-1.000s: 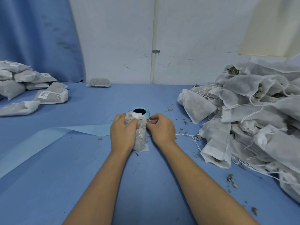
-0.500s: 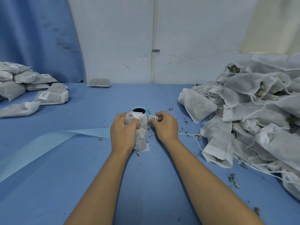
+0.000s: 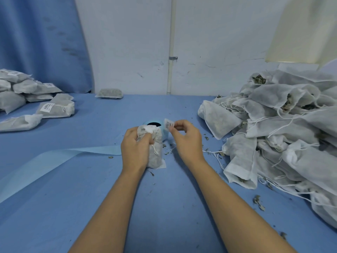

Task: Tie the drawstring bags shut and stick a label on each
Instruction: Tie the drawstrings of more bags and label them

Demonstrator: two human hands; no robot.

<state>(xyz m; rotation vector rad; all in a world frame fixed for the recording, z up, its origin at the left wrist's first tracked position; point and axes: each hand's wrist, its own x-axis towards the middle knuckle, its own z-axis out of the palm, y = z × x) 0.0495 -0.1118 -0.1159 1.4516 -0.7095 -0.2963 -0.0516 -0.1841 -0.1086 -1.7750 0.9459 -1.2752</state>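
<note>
The drawstring bag point(image 3: 157, 156) was found standing upright near the middle of the blue table point(image 3: 164, 207), its gathered neck uppermost and its base resting on the surface. It was gripped round the upper part by the left hand point(image 3: 135, 148), with the fingers curled about it. A loose end of cord was seen hanging down the front of the bag.

A white printed label point(image 3: 168, 124) was held pinched between thumb and fingertips of the right hand point(image 3: 186, 139). The label was raised just to the right of the bag's neck and was not touching the bag. Its print could not be read.

Just behind the bag a light-blue roll point(image 3: 154, 122) with a dark core was noted, largely hidden by the bag. A pale blue strip point(image 3: 63, 157) was seen running from behind the left hand towards the left edge of the table.

On the right a large heap of open bags point(image 3: 282, 125) was recorded, with cords trailing and dried plant matter showing at several mouths. At the far left a smaller stack of closed bags point(image 3: 54, 108) was observed, some of them bearing labels. A single bag point(image 3: 109, 93) lay alone at the back edge by the wall. Plant fragments point(image 3: 258, 202) were scattered over the table.
</note>
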